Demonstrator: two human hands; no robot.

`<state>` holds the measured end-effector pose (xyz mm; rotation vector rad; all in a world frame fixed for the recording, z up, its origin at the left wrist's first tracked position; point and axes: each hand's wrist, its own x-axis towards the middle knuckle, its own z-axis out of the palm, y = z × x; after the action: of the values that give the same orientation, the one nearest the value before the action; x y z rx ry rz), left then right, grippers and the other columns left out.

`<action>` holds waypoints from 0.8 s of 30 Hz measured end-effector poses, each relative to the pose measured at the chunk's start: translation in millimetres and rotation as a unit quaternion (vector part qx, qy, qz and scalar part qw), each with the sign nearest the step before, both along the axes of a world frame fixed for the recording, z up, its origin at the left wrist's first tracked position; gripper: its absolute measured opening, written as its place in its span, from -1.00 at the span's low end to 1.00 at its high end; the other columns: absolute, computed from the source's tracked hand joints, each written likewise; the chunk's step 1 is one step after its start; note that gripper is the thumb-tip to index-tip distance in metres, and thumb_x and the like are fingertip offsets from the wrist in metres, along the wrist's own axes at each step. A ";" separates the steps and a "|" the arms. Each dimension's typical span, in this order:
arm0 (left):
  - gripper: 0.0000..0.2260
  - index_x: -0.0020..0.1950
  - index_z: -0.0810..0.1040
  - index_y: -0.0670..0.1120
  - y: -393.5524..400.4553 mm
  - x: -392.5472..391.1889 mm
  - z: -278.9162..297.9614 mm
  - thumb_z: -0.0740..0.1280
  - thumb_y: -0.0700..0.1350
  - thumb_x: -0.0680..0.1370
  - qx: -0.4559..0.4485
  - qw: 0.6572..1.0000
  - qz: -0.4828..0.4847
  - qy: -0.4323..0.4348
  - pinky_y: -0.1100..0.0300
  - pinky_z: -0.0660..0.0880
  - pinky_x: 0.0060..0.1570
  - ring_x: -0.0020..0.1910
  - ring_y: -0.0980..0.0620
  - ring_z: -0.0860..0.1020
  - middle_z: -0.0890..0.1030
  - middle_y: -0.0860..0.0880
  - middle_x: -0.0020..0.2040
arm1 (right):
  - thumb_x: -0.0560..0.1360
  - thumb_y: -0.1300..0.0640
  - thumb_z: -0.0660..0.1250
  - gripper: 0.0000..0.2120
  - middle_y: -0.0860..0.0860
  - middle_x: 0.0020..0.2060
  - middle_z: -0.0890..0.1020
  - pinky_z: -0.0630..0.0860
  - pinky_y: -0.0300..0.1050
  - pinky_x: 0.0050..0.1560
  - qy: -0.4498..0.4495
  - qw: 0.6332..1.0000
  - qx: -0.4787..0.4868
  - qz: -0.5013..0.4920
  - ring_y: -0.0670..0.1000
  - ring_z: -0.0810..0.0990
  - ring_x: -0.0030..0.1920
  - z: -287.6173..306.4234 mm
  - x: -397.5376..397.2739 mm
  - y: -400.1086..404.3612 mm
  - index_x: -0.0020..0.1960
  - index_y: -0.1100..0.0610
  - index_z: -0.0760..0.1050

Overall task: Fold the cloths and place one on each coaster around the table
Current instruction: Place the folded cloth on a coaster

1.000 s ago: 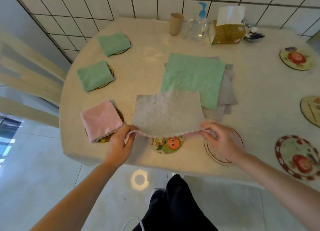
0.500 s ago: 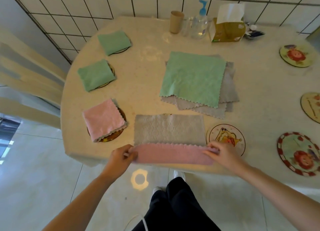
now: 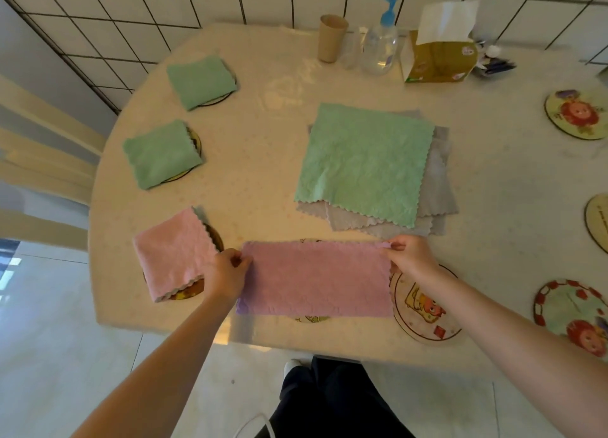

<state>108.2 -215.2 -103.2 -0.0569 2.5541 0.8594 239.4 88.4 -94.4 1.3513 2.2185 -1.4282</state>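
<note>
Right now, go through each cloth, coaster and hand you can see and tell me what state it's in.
pink cloth: folded in half, over a coaster
left hand: pinching its left end
right hand: pinching its top right corner
folded pink cloth: on coaster
two folded green cloths: on coasters
green cloth: unfolded, atop grey cloths
coaster: bare

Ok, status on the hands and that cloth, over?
Left hand and right hand pinching pink cloth at its far corners. Cloth folded in half, flat over a coaster. Nothing in the way.

Back of the table around 12 o'clock: a brown paper cup (image 3: pixel 332 37), clear pump bottle (image 3: pixel 381 47) with blue top right beside it, then a tissue box (image 3: pixel 439 57) toward 1 o'clock.
</note>
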 end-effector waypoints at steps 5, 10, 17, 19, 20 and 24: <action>-0.84 -0.05 0.56 -0.14 3.0 4.3 -2.4 0.25 -0.08 0.60 -0.031 0.998 -0.022 0.045 0.16 0.36 -0.25 -0.25 -0.10 0.51 0.59 -0.10 -0.22 | 0.43 0.22 0.44 -0.92 0.12 -0.23 0.62 0.64 0.09 -0.11 -0.017 0.999 -0.015 -0.027 0.13 0.65 -0.16 -4.2 -1.8 -0.2 -0.15 0.15 0.53; -0.82 -0.06 0.53 -0.14 1.2 2.2 -8.1 0.23 -0.07 0.61 -0.041 0.997 -0.028 0.067 0.13 0.38 -0.28 -0.28 -0.11 0.51 0.60 -0.13 -0.23 | 0.44 0.23 0.43 -0.93 0.11 -0.24 0.61 0.64 0.07 -0.13 -0.015 0.999 -0.014 -0.051 0.11 0.63 -0.22 -6.1 -2.3 -0.6 -0.15 0.15 0.53; -0.82 0.09 0.49 -0.11 4.3 11.8 -2.9 0.18 -0.05 0.62 -0.071 0.986 -0.060 0.139 -0.01 0.53 -0.20 -0.11 -0.16 0.55 0.58 -0.12 0.01 | 0.46 0.22 0.38 -0.93 0.08 -0.14 0.65 0.59 0.02 -0.04 0.001 0.995 0.080 -0.065 0.07 0.63 -0.17 -2.2 4.1 -6.3 -0.06 0.14 0.54; -0.76 0.24 0.44 -0.12 0.0 17.5 2.1 0.22 -0.10 0.60 -0.117 0.968 -0.095 0.203 -0.04 0.52 -0.14 0.04 -0.19 0.49 0.50 -0.13 0.16 | 0.48 0.25 0.33 -0.86 0.04 -0.02 0.60 0.47 -0.15 -0.01 0.040 0.980 0.196 -0.015 -0.04 0.54 -0.09 11.4 14.9 -14.1 0.03 0.16 0.52; -0.72 0.27 0.43 -0.13 -1.2 23.6 5.1 0.24 -0.13 0.57 -0.134 0.950 -0.133 0.248 -0.05 0.50 -0.10 0.07 -0.20 0.46 0.48 -0.13 0.20 | 0.49 0.26 0.31 -0.84 0.01 0.01 0.57 0.45 -0.20 -0.03 0.076 0.970 0.229 0.033 -0.09 0.51 -0.09 19.9 21.6 -22.1 0.07 0.15 0.51; -0.63 0.34 0.43 -0.10 0.0 72.8 5.3 0.18 -0.08 0.55 -0.021 0.860 -0.390 0.328 -0.14 0.40 0.20 0.28 -0.19 0.39 0.47 -0.10 0.32 | 0.51 0.27 0.25 -0.67 -0.11 0.20 0.45 0.40 -0.33 0.15 0.118 0.917 0.203 0.324 -0.21 0.46 0.06 32.7 55.7 -75.1 0.26 0.08 0.46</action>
<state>181.0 -215.3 -97.9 1.3745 2.7575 0.5270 295.0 13.3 -61.7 0.4131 2.8457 -0.9509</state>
